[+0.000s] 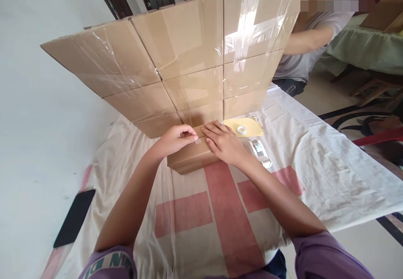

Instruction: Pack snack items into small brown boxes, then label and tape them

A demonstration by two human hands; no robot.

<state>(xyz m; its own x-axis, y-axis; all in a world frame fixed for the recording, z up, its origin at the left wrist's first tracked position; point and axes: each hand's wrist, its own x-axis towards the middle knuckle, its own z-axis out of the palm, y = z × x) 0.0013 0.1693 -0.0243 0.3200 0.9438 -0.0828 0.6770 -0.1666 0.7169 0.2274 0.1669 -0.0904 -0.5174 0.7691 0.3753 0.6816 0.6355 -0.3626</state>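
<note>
A small brown cardboard box (pixel 192 160) lies on the cloth-covered table in front of me. My left hand (pixel 174 140) is at the box's left part, thumb and forefinger pinched together on a short piece of clear tape (pixel 198 141) at the top face. Flat on the right part of the same top rests my right hand (pixel 225 142), its fingers stretched out and holding nothing. Just right of that hand is a white tape dispenser (pixel 260 151). Behind it, a yellow envelope-like sheet (pixel 231 124) carries a small white ring (pixel 241 130).
A tall wall of stacked, tape-wrapped cardboard boxes (pixel 192 40) rises directly behind the small box. A black phone-like slab (pixel 74 218) lies at the table's left edge by the white wall (pixel 37 144). Another person (pixel 310 44) is beyond the stack at right.
</note>
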